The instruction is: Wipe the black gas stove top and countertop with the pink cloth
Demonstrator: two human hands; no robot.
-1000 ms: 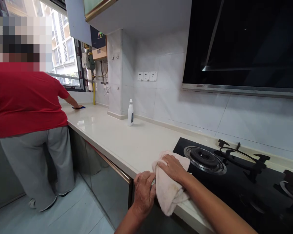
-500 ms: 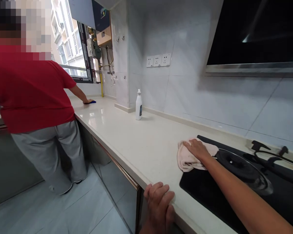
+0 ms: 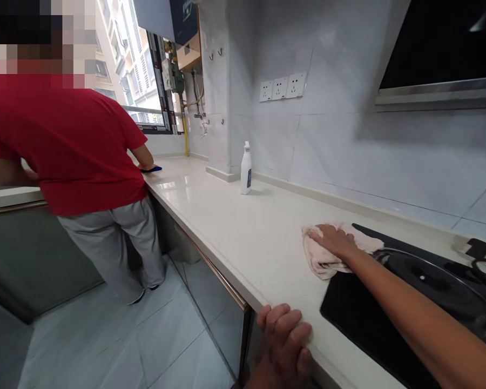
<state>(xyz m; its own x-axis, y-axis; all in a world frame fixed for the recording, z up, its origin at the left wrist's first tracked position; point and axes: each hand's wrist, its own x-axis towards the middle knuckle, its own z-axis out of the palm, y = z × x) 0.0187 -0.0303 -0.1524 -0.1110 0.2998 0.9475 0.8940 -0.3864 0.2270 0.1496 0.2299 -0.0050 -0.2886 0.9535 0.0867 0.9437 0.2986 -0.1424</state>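
Note:
My right hand (image 3: pixel 332 241) presses down on a pale pink cloth (image 3: pixel 322 262), its fingers bent over it. The cloth lies partly on the white countertop (image 3: pixel 227 227) and partly over the left end of a black gas cooktop (image 3: pixel 360 313). At the front edge of the counter, my left hand (image 3: pixel 285 335) has its fingers curled over the rim; its thumb side is in shadow. Farther along the counter a white bottle (image 3: pixel 246 170) stands upright, away from both hands.
At the left, a person in a red shirt (image 3: pixel 85 151) leans over the counter, one hand on a blue cloth (image 3: pixel 152 169). A dark range hood (image 3: pixel 441 48) hangs above the cooktop. Wall sockets (image 3: pixel 280 87) sit above the bottle. A pan support (image 3: pixel 481 256) rests at the right.
The view has turned left, so the scene sits farther right. My right hand and the pink cloth have slid left relative to the cooktop. The other person's outstretched arm is now more bent.

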